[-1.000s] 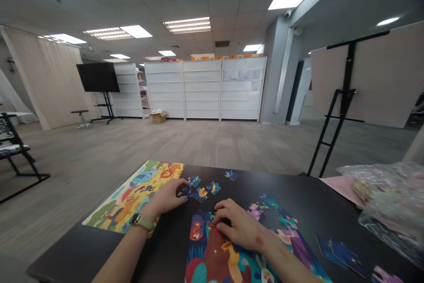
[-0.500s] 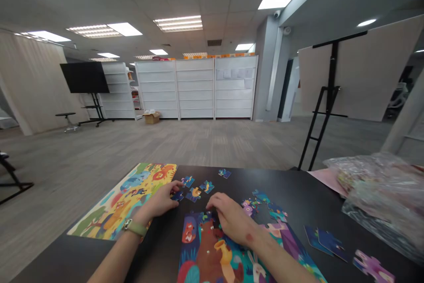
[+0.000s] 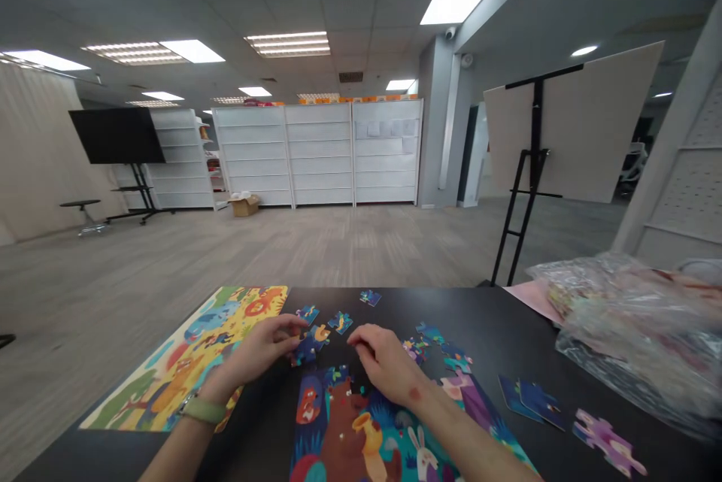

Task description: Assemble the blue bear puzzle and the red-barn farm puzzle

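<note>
On a black table [image 3: 496, 331] lies a partly joined colourful jigsaw puzzle [image 3: 361, 429] with a bear and a rabbit on it. My left hand [image 3: 265, 350], a green watch on its wrist, pinches a dark blue puzzle piece [image 3: 305, 350] just above the puzzle's top edge. My right hand [image 3: 383, 362] hovers with curled fingers over the puzzle's upper edge, and I cannot see anything in it. Loose pieces [image 3: 340, 321] lie just beyond both hands, and a joined strip of pieces [image 3: 434, 343] sits to the right of my right hand.
A yellow picture sheet [image 3: 186, 358] lies at the table's left edge. Further loose pieces [image 3: 530, 395] and a purple piece [image 3: 606, 441] lie at the right. Crinkled plastic bags [image 3: 632, 316] fill the right end. An easel [image 3: 524, 189] stands behind the table.
My left hand picked the dark blue piece from among the loose ones and drew it toward the puzzle. My right hand lifted slightly off the puzzle edge. The camera turned right.
</note>
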`<state>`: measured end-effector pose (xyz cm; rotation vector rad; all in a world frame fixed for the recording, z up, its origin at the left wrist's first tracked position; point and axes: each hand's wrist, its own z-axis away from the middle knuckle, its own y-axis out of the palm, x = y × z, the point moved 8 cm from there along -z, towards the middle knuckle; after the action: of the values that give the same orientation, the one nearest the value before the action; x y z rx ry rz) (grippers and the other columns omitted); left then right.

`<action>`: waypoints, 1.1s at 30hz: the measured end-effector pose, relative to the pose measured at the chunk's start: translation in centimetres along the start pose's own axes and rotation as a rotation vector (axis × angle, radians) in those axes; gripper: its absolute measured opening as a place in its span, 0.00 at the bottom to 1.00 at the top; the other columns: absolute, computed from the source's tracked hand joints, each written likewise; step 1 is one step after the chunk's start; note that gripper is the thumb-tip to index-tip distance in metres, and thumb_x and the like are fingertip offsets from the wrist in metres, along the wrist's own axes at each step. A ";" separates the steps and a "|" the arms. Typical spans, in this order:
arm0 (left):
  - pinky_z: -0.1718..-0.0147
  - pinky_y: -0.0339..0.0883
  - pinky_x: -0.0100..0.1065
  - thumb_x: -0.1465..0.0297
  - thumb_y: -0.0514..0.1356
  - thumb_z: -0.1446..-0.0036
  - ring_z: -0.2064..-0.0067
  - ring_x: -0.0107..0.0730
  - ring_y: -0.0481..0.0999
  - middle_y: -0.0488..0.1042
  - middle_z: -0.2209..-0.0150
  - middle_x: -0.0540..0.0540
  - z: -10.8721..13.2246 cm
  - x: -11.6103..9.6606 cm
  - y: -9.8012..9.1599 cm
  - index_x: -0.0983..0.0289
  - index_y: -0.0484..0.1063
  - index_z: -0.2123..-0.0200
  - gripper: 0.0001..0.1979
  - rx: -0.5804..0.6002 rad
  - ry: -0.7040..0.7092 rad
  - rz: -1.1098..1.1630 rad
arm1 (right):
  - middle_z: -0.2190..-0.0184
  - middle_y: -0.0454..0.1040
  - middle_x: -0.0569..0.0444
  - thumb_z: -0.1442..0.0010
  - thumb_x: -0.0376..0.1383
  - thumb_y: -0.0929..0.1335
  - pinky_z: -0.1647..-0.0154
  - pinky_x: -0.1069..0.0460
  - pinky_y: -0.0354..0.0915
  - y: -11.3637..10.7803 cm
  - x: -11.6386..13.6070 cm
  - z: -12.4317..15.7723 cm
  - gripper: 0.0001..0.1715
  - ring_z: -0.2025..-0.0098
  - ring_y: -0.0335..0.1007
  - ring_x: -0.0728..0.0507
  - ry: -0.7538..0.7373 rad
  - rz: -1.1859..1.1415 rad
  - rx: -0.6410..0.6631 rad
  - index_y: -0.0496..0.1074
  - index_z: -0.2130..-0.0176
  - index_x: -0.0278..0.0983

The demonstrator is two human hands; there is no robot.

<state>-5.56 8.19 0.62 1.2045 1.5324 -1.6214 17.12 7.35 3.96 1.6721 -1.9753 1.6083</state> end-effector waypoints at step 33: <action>0.50 0.65 0.40 0.56 0.75 0.66 0.50 0.46 0.70 0.69 0.51 0.54 0.1 -6.1 9.6 0.55 0.72 0.48 0.39 0.419 0.240 -0.543 | 0.66 0.75 0.54 0.52 0.35 0.71 0.65 0.56 0.61 0.5 -3.2 0.5 0.09 0.65 0.71 0.47 0.244 0.199 0.215 0.80 0.66 0.39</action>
<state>5.45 5.62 1.91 1.3043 1.8404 -2.3105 18.30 9.00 1.36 1.2927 -1.9547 2.0483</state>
